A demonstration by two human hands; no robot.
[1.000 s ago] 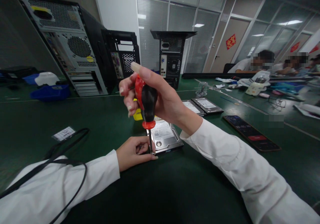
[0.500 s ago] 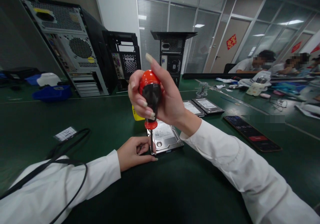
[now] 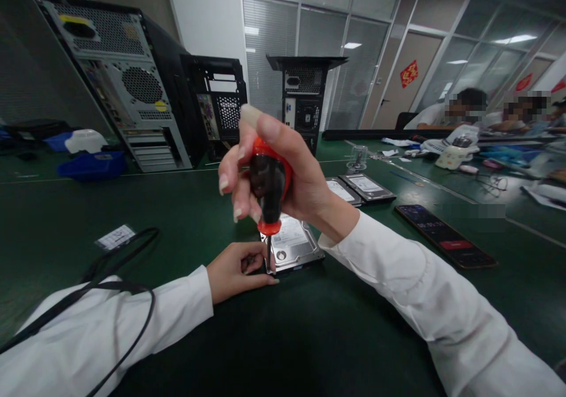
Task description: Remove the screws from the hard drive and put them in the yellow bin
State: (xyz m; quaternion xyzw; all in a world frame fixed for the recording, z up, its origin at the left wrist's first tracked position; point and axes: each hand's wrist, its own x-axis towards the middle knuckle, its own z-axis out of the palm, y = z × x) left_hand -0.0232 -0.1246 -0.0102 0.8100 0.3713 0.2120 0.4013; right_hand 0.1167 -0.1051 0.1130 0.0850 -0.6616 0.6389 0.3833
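My right hand (image 3: 287, 173) is wrapped round the red and black handle of a screwdriver (image 3: 267, 190), thumb over its top. The shaft points straight down, its tip at the near left corner of a silver hard drive (image 3: 294, 246) that lies flat on the bench. At that same corner my left hand (image 3: 241, 267) is closed on the drive's left edge, fingers curled and thumb stretched along the front. The far part of the drive is hidden behind my right hand. Whether the tip sits in a screw is too small to tell.
Two more hard drives (image 3: 367, 187) lie behind my right wrist. A phone (image 3: 444, 235) is to the right. Computer cases (image 3: 145, 90) stand at the back, by a blue tray (image 3: 92, 166). A black cable (image 3: 124, 255) crosses my left sleeve. Other people sit far right.
My right hand has shifted its grip on the screwdriver, the fingers loosening and the thumb moving left over the handle's top. The handle tilts slightly differently. My left hand and the drive are unmoved.
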